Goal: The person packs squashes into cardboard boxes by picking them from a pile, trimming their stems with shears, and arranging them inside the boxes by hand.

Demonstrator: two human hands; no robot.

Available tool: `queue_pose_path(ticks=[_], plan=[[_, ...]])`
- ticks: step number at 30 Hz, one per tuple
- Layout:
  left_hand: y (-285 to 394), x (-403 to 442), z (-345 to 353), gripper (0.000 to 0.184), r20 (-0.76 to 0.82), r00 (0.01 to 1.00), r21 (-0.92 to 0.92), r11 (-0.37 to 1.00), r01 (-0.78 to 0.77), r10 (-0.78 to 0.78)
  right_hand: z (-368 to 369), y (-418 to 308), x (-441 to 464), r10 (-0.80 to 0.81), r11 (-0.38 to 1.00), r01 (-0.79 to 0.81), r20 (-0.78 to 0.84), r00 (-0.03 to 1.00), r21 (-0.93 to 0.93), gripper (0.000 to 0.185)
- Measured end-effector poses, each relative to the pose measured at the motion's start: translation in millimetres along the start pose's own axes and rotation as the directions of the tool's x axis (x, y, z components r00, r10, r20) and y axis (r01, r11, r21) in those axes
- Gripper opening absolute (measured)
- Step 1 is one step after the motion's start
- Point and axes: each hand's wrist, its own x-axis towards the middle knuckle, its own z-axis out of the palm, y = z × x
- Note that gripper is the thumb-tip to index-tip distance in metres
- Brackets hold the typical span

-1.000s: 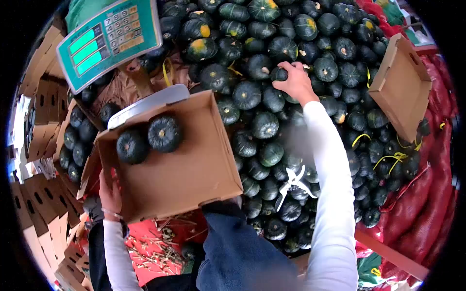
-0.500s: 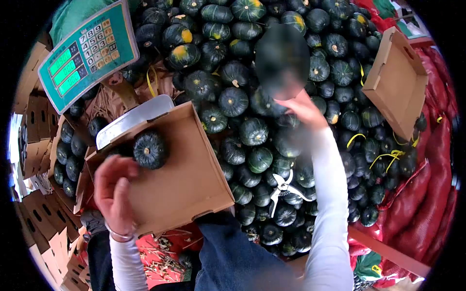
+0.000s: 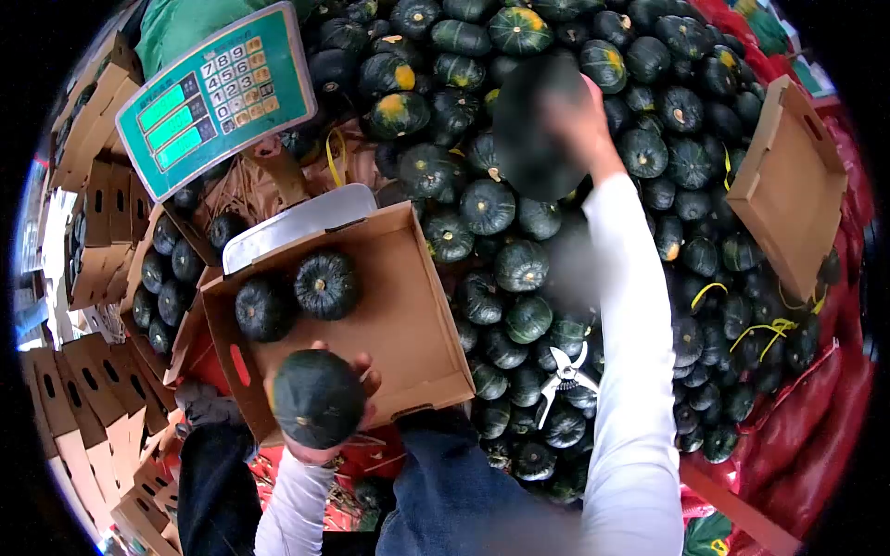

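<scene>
A dark green kabocha pumpkin (image 3: 319, 398) rests in my left hand (image 3: 317, 454), palm up with fingers curled round its sides, above the near edge of an open cardboard box (image 3: 408, 324). Inside that box, two more kabocha pumpkins (image 3: 326, 284) sit side by side at the far left. My right hand (image 3: 582, 125) reaches over the large pumpkin pile (image 3: 519, 266); a dark blurred patch covers most of its fingers, so its grip is hidden. White-handled pruning shears (image 3: 565, 378) lie open on the pile, left of my right forearm.
A scale display (image 3: 218, 100) stands at the upper left, and its metal pan (image 3: 297, 222) lies beneath the box. Another cardboard tray (image 3: 793, 185) leans on the pile at the right. Stacked boxes (image 3: 88, 398) line the left side. Red net sacks (image 3: 797, 417) lie at the right.
My left hand, free of any pumpkin before, now holds one and has moved to the box's near edge. My right hand has moved farther up over the pile. The whole view has shifted slightly.
</scene>
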Motion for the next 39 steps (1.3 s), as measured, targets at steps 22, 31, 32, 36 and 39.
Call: queue_pose_path(ticks=[22, 31, 32, 36, 39], plan=[[58.5, -33.6, -12.2, 0.075, 0.517, 0.712, 0.455, -0.857, 0.242, 0.476, 54.3, -77.3, -149.5, -0.221, 0.876, 0.187, -0.026, 0.975, -0.445, 0.017], [5.4, 55.2, 38.9, 0.051, 0.595, 0.731, 0.626, -0.764, -0.16, 0.334, -7.2, 93.4, -21.0, 0.266, 0.315, -0.244, -0.162, 0.95, -0.917, 0.094], [-1.7, 59.9, 41.3, 0.049, 0.56, 0.746, 0.719, -0.658, -0.223, 0.36, -7.5, 139.1, -14.4, 0.188, 0.326, -0.177, -0.12, 0.975, -0.929, 0.091], [-17.6, 77.9, 47.6, 0.043, 0.4, 0.86, 0.914, -0.202, -0.351, 0.317, -43.9, 48.9, -32.8, 0.474, 0.809, -0.43, 0.012, 0.881, -0.402, 0.088], [-38.2, 98.4, 59.1, 0.059, 0.164, 0.97, 0.86, 0.455, -0.23, 0.18, -54.3, -16.0, -89.2, 0.397, 0.691, -0.555, 0.399, 0.827, 0.463, 0.078]])
